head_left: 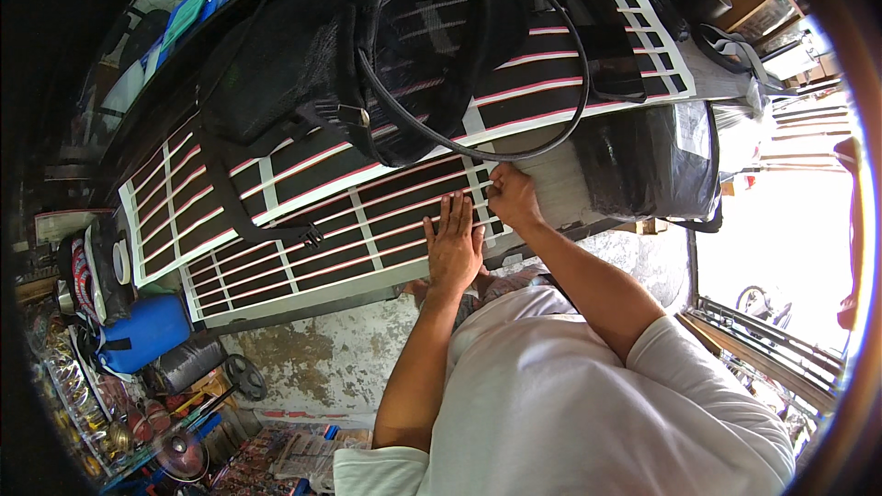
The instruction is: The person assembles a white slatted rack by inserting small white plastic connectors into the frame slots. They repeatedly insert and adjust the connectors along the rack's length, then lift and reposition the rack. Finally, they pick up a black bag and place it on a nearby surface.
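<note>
The left hand (pixel 453 248) presses flat on the lower striped sheet (pixel 322 250), left of centre, while the right hand (pixel 514 198) curls at its right end, grip unclear; uneven pulling there could crease it or snag the buckle (pixel 310 237).

Blue container (pixel 147 332) — left | black wrapped bundle (pixel 643 162) — right | fan (pixel 182 455), lower left

We get strong daylight from the right, where the opening (pixel 781 239) washes out to white; glare streaks the black plastic bundle (pixel 638 165); the bag (pixel 276 78) sinks into shadow; the lower striped sheet (pixel 395 220) looks fairly crisp; straight edges bow outward.
</note>
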Tool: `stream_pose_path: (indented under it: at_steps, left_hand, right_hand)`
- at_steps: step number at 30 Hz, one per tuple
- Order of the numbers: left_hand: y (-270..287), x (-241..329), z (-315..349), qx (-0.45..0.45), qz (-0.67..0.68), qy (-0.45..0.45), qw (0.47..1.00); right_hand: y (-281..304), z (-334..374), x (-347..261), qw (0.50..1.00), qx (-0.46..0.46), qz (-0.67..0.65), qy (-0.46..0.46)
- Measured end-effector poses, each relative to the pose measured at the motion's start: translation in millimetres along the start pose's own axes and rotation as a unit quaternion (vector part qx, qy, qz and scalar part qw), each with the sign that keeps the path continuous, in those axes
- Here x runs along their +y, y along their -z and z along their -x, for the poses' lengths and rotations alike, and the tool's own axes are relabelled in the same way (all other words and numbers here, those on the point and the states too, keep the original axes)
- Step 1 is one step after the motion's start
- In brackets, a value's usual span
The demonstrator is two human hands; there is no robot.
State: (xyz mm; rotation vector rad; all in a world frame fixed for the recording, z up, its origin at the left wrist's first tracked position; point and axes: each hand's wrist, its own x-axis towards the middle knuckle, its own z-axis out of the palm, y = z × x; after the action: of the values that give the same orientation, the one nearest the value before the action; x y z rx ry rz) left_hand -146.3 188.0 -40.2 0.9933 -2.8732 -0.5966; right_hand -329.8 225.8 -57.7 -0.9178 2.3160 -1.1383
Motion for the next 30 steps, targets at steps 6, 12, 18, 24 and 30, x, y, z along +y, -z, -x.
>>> stream_pose_path:
  at_steps: [6, 12, 18, 24, 30]
  left_hand:
    - [5, 2, -1, 0.003, 0.006, 0.003, 1.0]
    - [4, 2, -2, -0.007, -0.001, 0.004, 1.0]
    - [-1, -1, 0, 0.01, -0.002, -0.011, 1.0]
    - [1, -10, 22, 0.08, 0.007, 0.038, 0.996]
    - [1, -11, 31, 0.096, 0.011, 0.025, 0.995]
  right_hand:
    - [3, 4, 1, 1.0, -0.028, -0.009, -0.009]
    - [4, 1, 3, 1.0, -0.025, -0.003, 0.002]
    - [7, -1, 4, 0.999, -0.028, 0.013, 0.016]
    - [10, 0, 4, 0.997, -0.047, 0.05, 0.019]
    - [14, 9, 5, 0.993, -0.025, 0.017, 0.115]
